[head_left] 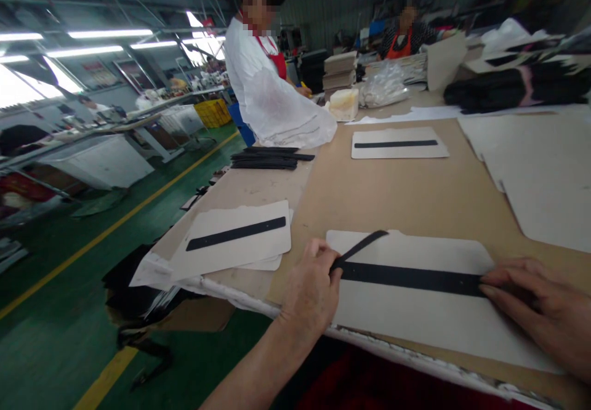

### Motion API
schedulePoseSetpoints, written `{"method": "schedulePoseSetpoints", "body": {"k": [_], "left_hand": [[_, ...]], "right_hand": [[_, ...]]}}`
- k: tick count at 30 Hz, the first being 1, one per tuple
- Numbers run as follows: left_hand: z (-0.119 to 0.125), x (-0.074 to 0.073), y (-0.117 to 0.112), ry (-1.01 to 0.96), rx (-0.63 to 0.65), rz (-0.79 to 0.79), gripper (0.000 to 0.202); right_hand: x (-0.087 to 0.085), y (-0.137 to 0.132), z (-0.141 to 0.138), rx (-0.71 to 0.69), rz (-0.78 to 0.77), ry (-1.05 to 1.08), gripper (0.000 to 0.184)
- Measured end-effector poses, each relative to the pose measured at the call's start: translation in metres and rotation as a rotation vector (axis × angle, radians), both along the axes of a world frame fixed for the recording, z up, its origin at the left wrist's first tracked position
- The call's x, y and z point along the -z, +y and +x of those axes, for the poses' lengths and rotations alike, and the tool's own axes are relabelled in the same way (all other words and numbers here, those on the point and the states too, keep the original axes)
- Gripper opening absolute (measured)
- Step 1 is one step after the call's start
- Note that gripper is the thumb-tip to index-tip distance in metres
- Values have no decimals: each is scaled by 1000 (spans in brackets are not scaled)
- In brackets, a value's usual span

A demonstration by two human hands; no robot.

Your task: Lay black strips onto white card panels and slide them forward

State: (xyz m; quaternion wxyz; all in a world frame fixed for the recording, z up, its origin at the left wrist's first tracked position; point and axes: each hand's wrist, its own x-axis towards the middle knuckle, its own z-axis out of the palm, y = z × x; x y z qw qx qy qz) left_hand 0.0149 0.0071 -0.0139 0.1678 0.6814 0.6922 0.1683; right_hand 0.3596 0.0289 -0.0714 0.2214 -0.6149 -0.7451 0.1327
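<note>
In front of me a pale board [415, 317] with rounded corners lies flat on the brown-covered table. A wide black strip [410, 276] runs across it from hand to hand. My left hand [316, 281] pinches the strip's left end, and a narrow black strip [364, 245] sticks out from the same fingers, angled up and away. My right hand [535, 302] holds the strip's right end between thumb and fingers. To the left, another pale board [249, 250] with a black strip lies on a second board. A similar board [397, 151] with a strip lies farther back.
A pile of black strips [272, 159] lies at the table's left edge. Large pale sheets [549, 182] cover the right side. Behind are a black bundle [512, 90], clear plastic bags [385, 84] and stacked boards [340, 71]. A co-worker [272, 90] stands across the table.
</note>
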Motion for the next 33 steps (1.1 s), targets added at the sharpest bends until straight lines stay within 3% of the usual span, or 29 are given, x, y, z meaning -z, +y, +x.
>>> {"method": "schedulePoseSetpoints", "body": {"k": [4,7,11,16,20,25,33], "left_hand": [[3,2,-5,131,202,-80,38],[5,0,-7,279,307,-120,49],[6,-5,-10,430,395,-164,58],[4,-3,-14,558,445,-163,68],[0,3,-12,571,476,-151,71],[-3,3,-6,520,500,-165,67],[-10,1,-9,425,505,-86,55]], "right_hand": [[-16,-9,-15,-66,56,-73,27],[-20,-19,-19,-135,140,-296,31],[-21,-35,-23,-196,276,-614,55],[-32,-40,-37,-279,395,-826,54],[-39,-36,-48,-348,346,-838,37],[-31,-32,-45,-331,280,-734,31],[-27,-28,-44,-345,513,-693,19]]}}
